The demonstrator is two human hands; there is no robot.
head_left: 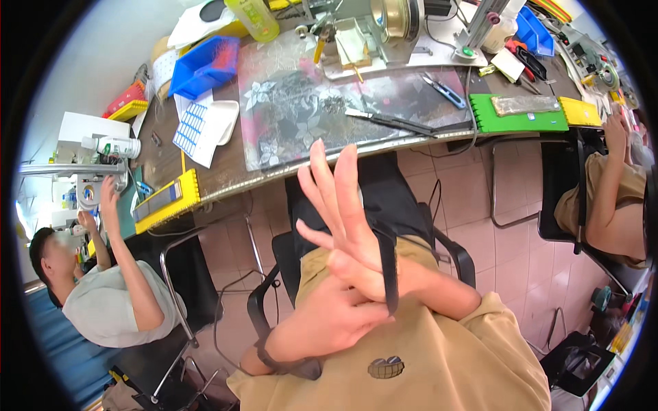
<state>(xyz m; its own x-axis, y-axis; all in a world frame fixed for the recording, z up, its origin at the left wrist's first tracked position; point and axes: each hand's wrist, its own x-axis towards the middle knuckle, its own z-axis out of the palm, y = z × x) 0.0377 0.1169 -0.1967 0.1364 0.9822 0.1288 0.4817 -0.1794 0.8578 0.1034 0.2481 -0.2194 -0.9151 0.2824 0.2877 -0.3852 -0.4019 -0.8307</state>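
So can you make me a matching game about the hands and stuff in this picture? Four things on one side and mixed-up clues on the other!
Things:
1. Right hand
2. Left hand
3. Strap
4. Bottle near the top of the picture

Clues:
A. black, crossing the right wrist
B. yellow-green, at the far side of the table
C. lower down, fingers at the strap's lower end
D. raised, with its fingers pointing up

Right pairs: 1-D, 2-C, 3-A, 4-B
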